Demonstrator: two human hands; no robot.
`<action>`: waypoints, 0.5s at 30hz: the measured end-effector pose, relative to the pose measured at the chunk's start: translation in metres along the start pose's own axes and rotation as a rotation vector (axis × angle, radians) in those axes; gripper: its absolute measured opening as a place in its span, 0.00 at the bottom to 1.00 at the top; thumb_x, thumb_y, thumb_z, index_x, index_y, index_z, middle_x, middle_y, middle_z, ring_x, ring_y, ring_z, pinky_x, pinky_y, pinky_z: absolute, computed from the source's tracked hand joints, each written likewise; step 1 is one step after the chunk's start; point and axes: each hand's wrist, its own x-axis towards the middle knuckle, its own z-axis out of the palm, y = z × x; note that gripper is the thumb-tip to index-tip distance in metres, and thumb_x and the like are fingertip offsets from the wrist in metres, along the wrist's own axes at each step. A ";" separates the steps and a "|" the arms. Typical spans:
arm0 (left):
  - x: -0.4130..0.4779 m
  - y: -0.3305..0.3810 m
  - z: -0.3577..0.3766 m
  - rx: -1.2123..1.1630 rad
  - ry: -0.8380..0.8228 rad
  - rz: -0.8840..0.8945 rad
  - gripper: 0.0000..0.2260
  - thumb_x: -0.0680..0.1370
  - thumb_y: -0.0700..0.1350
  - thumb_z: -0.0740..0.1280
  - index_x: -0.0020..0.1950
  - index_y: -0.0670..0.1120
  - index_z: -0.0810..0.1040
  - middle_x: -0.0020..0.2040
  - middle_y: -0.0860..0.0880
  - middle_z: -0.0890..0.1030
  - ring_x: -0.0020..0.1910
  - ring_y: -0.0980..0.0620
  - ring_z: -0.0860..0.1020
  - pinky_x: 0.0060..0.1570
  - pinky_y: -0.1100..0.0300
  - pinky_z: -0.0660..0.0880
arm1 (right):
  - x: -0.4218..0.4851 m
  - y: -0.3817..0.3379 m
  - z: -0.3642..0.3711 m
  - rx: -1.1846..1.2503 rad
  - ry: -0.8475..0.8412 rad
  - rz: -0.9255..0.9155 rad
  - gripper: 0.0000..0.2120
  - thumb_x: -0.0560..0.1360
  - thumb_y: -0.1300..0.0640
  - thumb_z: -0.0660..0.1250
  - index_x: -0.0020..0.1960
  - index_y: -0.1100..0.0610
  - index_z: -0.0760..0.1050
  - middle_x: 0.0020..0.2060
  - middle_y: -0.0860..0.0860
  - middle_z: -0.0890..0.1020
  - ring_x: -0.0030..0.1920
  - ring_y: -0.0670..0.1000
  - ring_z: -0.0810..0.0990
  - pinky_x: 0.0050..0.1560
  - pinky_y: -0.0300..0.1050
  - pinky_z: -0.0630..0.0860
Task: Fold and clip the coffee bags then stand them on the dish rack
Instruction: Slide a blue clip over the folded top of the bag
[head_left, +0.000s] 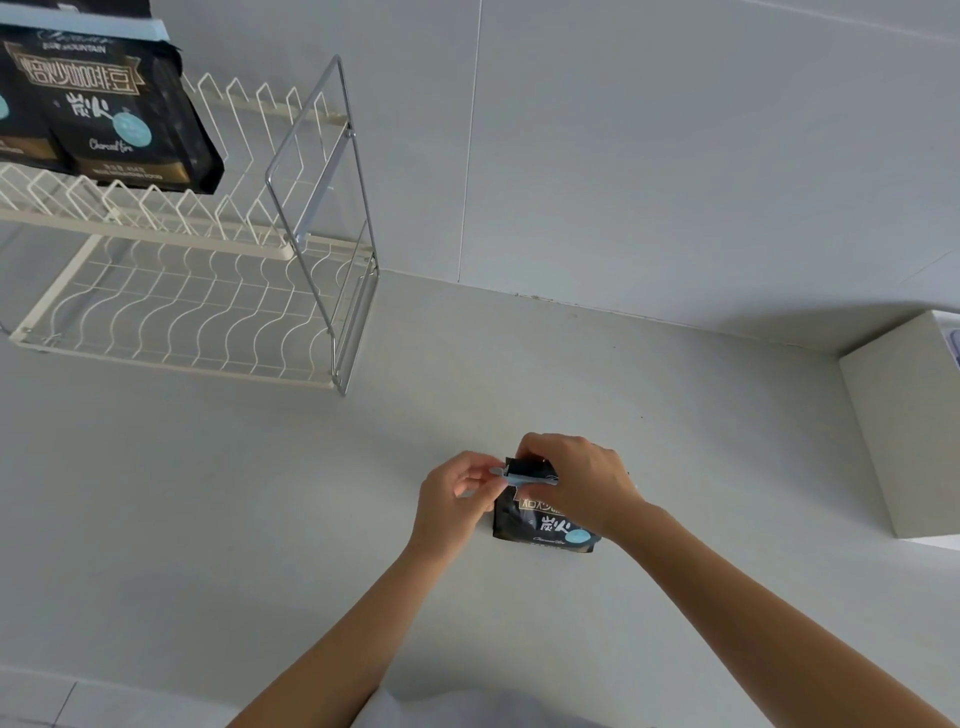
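A black coffee bag (545, 525) stands on the grey counter in front of me, its top folded over. My right hand (576, 483) grips the folded top from the right. My left hand (457, 493) pinches the left end of a light blue clip (519, 479) that lies across the fold. A white two-tier dish rack (197, 306) stands at the far left. On its upper tier stand two more black coffee bags (119, 114), each with a light blue clip (78, 26) along the top.
A beige box (904, 426) sits at the right edge of the counter against the grey wall. The rack's metal end frame (322, 208) faces the middle of the counter.
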 end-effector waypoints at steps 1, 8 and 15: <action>0.001 -0.001 -0.001 0.004 0.000 -0.007 0.05 0.72 0.38 0.70 0.46 0.46 0.81 0.41 0.49 0.83 0.41 0.55 0.81 0.36 0.64 0.77 | -0.001 0.000 0.000 -0.002 -0.008 -0.009 0.10 0.70 0.45 0.68 0.50 0.43 0.71 0.44 0.42 0.80 0.44 0.48 0.78 0.39 0.44 0.70; 0.002 -0.004 -0.003 -0.021 -0.030 -0.019 0.04 0.72 0.39 0.71 0.44 0.47 0.82 0.41 0.50 0.84 0.42 0.55 0.81 0.37 0.63 0.78 | 0.003 -0.004 0.002 0.006 -0.015 -0.052 0.06 0.72 0.45 0.65 0.48 0.44 0.74 0.42 0.42 0.79 0.41 0.47 0.75 0.35 0.42 0.65; 0.017 0.005 -0.019 -0.096 -0.224 -0.198 0.02 0.71 0.39 0.73 0.42 0.44 0.84 0.37 0.48 0.85 0.39 0.54 0.82 0.42 0.64 0.78 | 0.004 -0.005 0.001 0.038 -0.021 -0.075 0.05 0.71 0.49 0.66 0.46 0.45 0.72 0.42 0.42 0.78 0.41 0.46 0.76 0.38 0.44 0.70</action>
